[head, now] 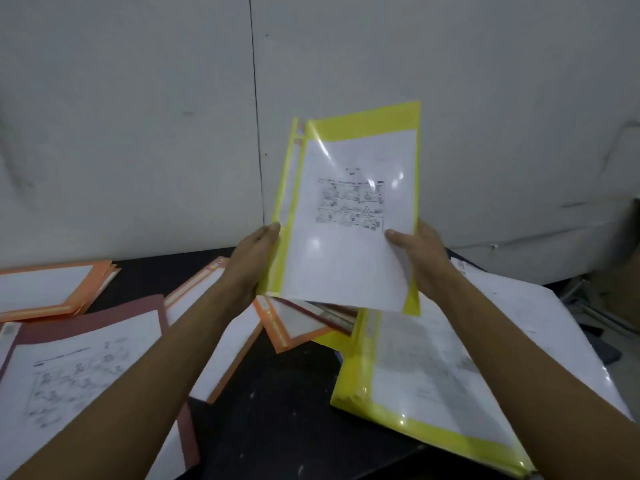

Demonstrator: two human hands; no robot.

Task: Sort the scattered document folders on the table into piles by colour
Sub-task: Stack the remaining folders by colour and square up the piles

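I hold a small stack of yellow folders [360,119] upright above the table, a printed sheet showing through the front clear cover. My left hand [251,258] grips its left edge and my right hand [420,254] grips its right edge. A pile of yellow folders [353,386] lies flat at the right. Orange folders [277,327] lie in the middle under the held stack, with a maroon one partly hidden among them. An orange pile [90,285] sits at the far left. A maroon folder [104,313] lies at the near left under my left forearm.
The table [277,410] is black, with a bare patch at the front centre. A pale wall [138,116] stands close behind it. White sheets or clear folders [519,306] spread at the far right. Dark clutter lies beyond the table's right edge.
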